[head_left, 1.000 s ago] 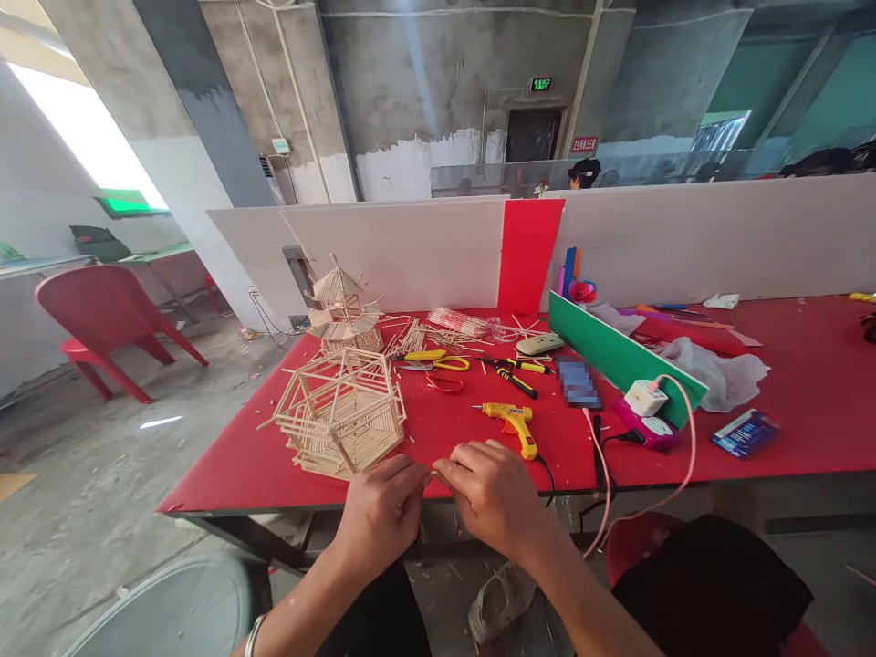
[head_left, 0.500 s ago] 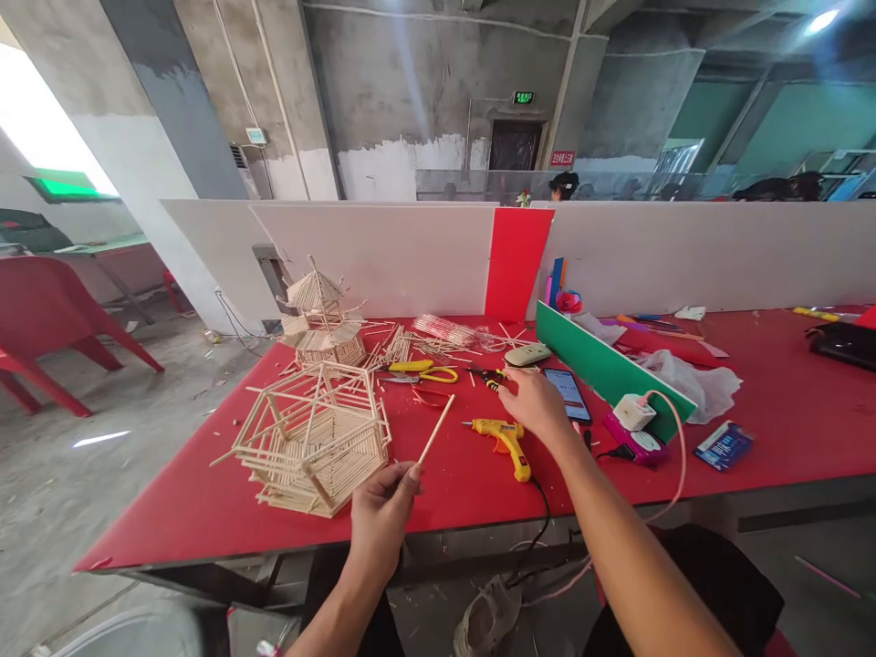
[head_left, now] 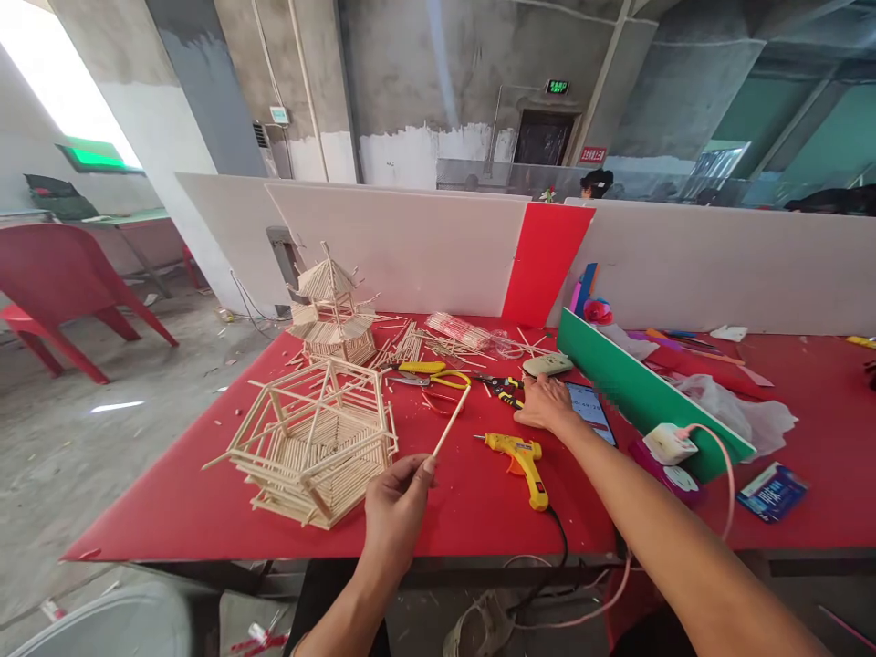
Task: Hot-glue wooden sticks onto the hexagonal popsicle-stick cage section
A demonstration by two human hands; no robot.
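Note:
My left hand (head_left: 398,507) pinches the lower end of a thin wooden stick (head_left: 452,421) that slants up and to the right over the red table (head_left: 171,511). Just left of it lies a hexagonal stick frame (head_left: 316,440). My right hand (head_left: 546,402) reaches forward and rests on the table, its fingers on the black-and-yellow pliers (head_left: 505,387), beside a phone (head_left: 591,411). A yellow glue gun (head_left: 520,454) lies between my two hands.
A stick pagoda model (head_left: 332,307) stands behind the frame, with loose sticks (head_left: 452,336) and yellow scissors (head_left: 430,372) near it. A green board (head_left: 647,397), a white plug adapter (head_left: 671,443), a plastic bag (head_left: 743,408) and a blue box (head_left: 772,491) lie at the right. White dividers (head_left: 411,246) close the back.
My hands, together on the stick at the table edge, have parted. The left hand keeps the stick raised; the right hand reached forward to the pliers by the phone.

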